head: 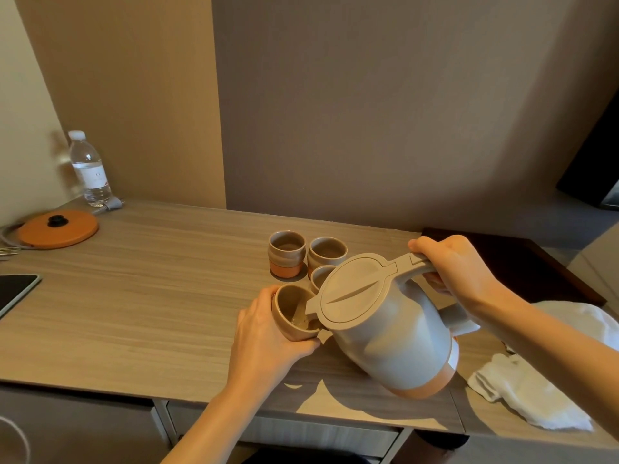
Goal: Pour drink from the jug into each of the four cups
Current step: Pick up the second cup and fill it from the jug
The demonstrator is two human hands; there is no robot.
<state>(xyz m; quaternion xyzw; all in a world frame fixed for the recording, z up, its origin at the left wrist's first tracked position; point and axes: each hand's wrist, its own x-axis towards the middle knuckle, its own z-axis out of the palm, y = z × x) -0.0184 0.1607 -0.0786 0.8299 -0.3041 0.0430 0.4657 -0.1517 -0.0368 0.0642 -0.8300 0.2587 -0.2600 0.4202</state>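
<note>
Nearest, the jug [392, 333], grey with an orange band at its base, hangs tilted above the wooden desk [134, 313], its spout lowered into the cup being filled [293, 313]. The right hand [459, 266] has its grip clamped on the jug's handle, behind the lid. The left hand [268, 333] has its grip wrapped around that cup, which sits just left of the jug's spout with liquid showing inside. Right of the jug lies a crumpled white cloth [536, 390]. Behind the jug's lid stand three more cups [287, 252], close together, one partly hidden by the lid. Far left of the jug rests an orange kettle base [58, 228], and beyond it a clear water bottle [88, 169] stands against the wall.
</note>
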